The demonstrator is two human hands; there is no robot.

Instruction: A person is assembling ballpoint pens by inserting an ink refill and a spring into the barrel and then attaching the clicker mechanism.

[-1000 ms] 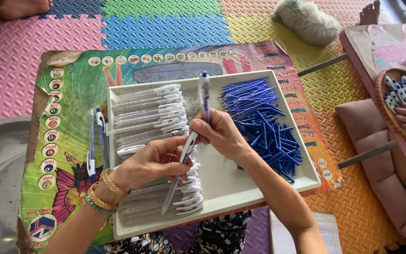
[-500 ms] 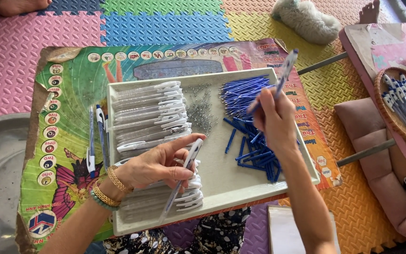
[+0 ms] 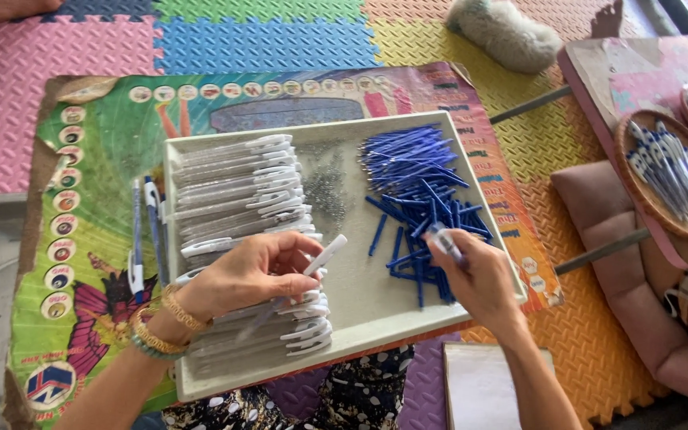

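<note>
Nearest us, our left hand [image 3: 244, 275] pinches a slim clear-and-white plastic pen barrel [image 3: 324, 256] over the shallow white tray [image 3: 376, 306]; we judge it light, stiff and slippery, best held mid-shaft. Our right hand [image 3: 475, 279] closes on a thin blue refill [image 3: 443, 239] above the farther loose pile of blue refills [image 3: 420, 179].

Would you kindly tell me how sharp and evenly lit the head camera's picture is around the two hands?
In the head view, soft even daylight, no harsh shadows; the left hand and its white pen barrel are fairly sharp; the right hand is slightly motion-blurred at the fingertips over the blue refills; mild glare on the clear barrels; the tray edges bow slightly from the wide lens.
</note>
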